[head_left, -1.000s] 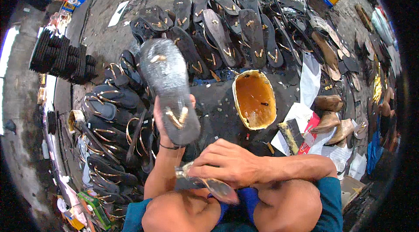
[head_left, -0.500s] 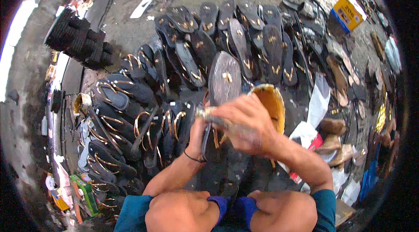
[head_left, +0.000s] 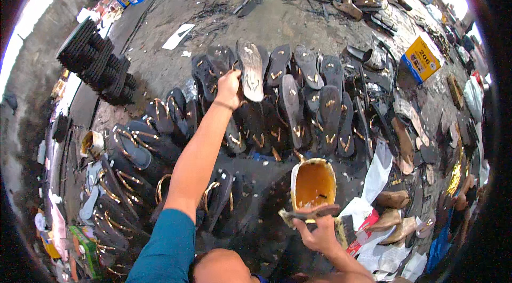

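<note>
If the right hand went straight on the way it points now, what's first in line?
Likely the tub, just ahead of the right hand and the tool it grips. Depth is unclear in this single view, so it might pass above.

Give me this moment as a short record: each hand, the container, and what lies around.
left hand: extended forward, at the left edge of a sole; firm grip or mere touch unclear
right hand: holding a brush roughly crosswise
brush position: by the container's near rim; contact unclear
container: open, pale-rimmed, amber inside
ahead: dark soles in rows, with gold-coloured tabs
left side: gold-strapped sandals; dark stack farther off
far right: yellow-and-blue box
</note>
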